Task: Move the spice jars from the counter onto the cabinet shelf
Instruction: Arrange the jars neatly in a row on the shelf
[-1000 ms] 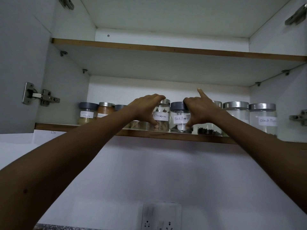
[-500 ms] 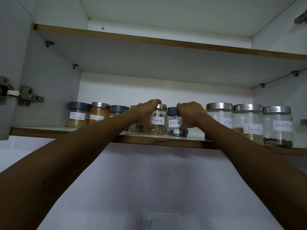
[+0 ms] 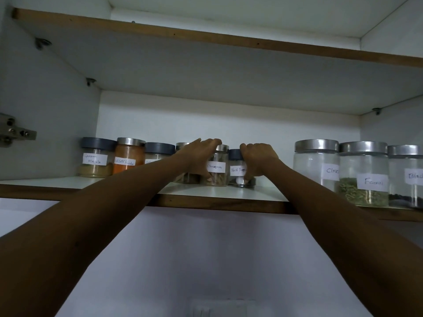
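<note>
1. Cabinet shelf (image 3: 217, 193): white board with a brown front edge. All jars stand upright on it in a row.
2. Left group, side by side: grey-lidded Masala jar (image 3: 95, 157), steel-lidded orange-powder jar (image 3: 128, 156), grey-lidded third jar (image 3: 158, 153), its label partly hidden.
3. Centre: steel-lidded Cinnamon jar (image 3: 218, 167) gripped by the left hand (image 3: 198, 156). Just beside it, grey-lidded Black Pepper jar (image 3: 238, 169) gripped by the right hand (image 3: 258, 159).
4. Right group, larger, with steel lids: Clove jar (image 3: 315, 161), Fennel jar (image 3: 362, 175), end jar (image 3: 406, 177) with its label cut off.
</note>
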Motion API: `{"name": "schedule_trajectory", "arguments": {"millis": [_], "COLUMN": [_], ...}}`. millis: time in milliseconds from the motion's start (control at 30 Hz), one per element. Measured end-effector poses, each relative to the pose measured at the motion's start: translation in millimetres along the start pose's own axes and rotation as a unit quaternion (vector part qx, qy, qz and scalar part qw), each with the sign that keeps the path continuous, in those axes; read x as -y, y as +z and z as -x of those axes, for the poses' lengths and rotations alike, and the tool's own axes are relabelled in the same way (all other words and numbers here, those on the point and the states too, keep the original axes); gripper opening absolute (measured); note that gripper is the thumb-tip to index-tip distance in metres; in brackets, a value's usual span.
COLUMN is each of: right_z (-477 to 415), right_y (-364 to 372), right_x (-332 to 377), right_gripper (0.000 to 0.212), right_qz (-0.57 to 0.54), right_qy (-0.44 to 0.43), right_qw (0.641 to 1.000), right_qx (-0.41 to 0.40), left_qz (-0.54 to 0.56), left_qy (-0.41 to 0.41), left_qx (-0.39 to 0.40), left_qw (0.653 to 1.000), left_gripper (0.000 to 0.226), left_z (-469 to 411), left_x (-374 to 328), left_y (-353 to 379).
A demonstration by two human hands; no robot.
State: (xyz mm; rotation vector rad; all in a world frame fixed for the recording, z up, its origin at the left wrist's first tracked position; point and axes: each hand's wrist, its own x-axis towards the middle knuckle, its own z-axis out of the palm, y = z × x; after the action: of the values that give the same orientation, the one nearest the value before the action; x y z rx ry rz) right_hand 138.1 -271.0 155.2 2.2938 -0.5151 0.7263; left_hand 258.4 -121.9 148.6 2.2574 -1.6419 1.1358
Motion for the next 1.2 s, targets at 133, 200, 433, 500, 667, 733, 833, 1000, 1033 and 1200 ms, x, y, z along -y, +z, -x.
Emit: {"name": "schedule_trajectory", "arguments": {"millis": [133, 200, 433, 500, 667, 733, 833, 1000, 1033, 1200], "right_z": [-8, -11, -6, -4, 7, 18, 38, 79, 86, 114], "right_y": [4, 4, 15, 19, 12, 1, -19, -41, -44, -58], "right_x": [1, 1, 2, 1, 4, 10, 20, 31, 32, 37], "right_gripper": [0.079, 0.082, 0.082, 0.099, 0.115, 0.092, 0.033, 0.016, 0.018, 0.014], "right_qz": [-0.011, -0.017, -0.076, -0.063, -0.068, -0.084, -0.088, -0.062, -0.055, -0.04], "right_qy": [0.001, -0.001, 0.022, 0.022, 0.065, 0.073, 0.042, -0.004, -0.009, -0.015], "right_qw": [1.0, 0.999, 0.997, 0.997, 0.995, 0.993, 0.983, 0.96, 0.958, 0.976], "right_qx": [0.017, 0.03, 0.021, 0.026, 0.026, -0.032, -0.156, -0.274, -0.28, -0.214], "left_qz": [-0.087, -0.112, -0.241, -0.269, -0.219, -0.208, -0.18, -0.095, -0.079, -0.072], "left_qy": [0.001, -0.012, -0.04, -0.041, -0.08, -0.081, -0.081, -0.104, -0.106, -0.121], "left_qx": [-0.009, 0.005, 0.048, 0.05, -0.028, -0.049, -0.04, -0.045, -0.065, -0.076], "left_qw": [0.996, 0.994, 0.968, 0.961, 0.972, 0.974, 0.979, 0.989, 0.989, 0.987], "left_gripper": [0.104, 0.103, 0.11, 0.112, 0.088, 0.074, 0.061, 0.054, 0.052, 0.048], "left_z": [-11, -15, -15, -11, 11, 21, 37, 64, 70, 101], "left_x": [3, 3, 1, -1, -12, -18, -35, -72, -76, -75], "left_y": [9, 14, 17, 17, 2, -5, -15, -40, -46, -69]}}
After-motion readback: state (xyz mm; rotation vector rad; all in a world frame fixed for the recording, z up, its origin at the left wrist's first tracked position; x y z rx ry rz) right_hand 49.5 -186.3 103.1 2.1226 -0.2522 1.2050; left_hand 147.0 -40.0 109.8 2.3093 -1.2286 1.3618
